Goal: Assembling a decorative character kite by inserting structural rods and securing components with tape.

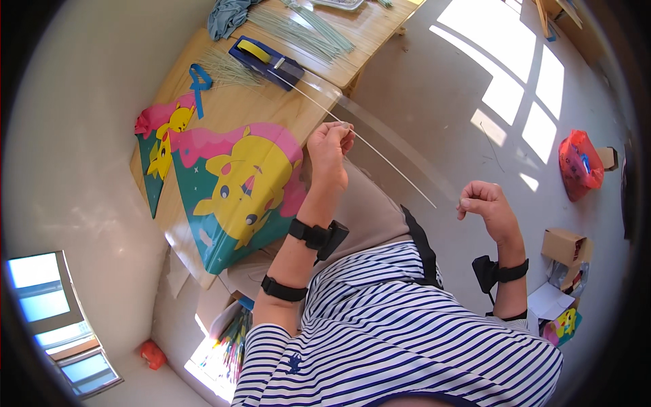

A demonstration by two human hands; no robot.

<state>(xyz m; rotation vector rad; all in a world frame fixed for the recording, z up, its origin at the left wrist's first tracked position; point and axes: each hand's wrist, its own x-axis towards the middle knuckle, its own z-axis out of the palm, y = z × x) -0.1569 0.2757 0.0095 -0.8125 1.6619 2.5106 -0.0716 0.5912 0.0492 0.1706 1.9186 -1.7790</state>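
Observation:
My left hand [330, 146] is closed in a pinch around a thin white rod [390, 163], which slants from near the tape dispenser down to the right. My right hand [485, 203] is also pinched, off the table to the right. A strip of clear tape [400, 146] stretches from the blue tape dispenser [266, 62] toward its fingertips, which seem to hold the end. On the table, beside my left forearm, lies a triangular printed sheet [234, 180] in green, pink and yellow with a cartoon animal. Part of it hangs over the near edge.
Bundles of thin pale rods [298, 30] and a grey-blue cloth [227, 17] lie on the wooden tables [178, 81]. A blue ribbon [199, 85] rests near the left edge. On the floor stand a red bag [580, 166] and cardboard boxes [564, 247] at right.

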